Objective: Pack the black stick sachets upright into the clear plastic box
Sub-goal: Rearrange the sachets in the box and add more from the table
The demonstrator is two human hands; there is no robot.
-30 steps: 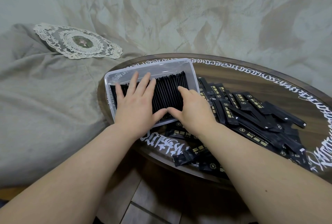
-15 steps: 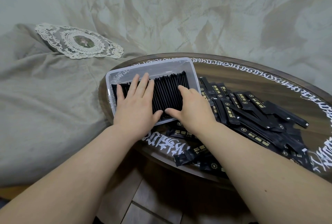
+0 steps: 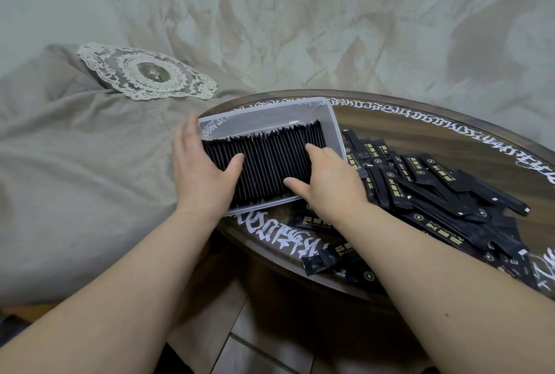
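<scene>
The clear plastic box [image 3: 303,102] lies at the left edge of a round table. A tight row of black stick sachets [image 3: 270,163] stands on edge inside it. My left hand [image 3: 199,169] grips the box's left end, fingers down the outside wall, thumb resting on the row. My right hand [image 3: 327,181] lies spread on the right part of the row, fingers and thumb pressing on the sachets. A loose pile of black sachets [image 3: 435,187] with gold print lies on the table to the right of the box.
The round wooden table [image 3: 450,121] has a band of white script around its rim; several sachets [image 3: 321,262] hang near its front edge. A grey bedcover [image 3: 75,178] with a lace doily [image 3: 147,73] lies to the left. Tiled floor shows below.
My left hand has slid off the top of the row to the box's left end and now holds the wall. My right hand has stayed on the row.
</scene>
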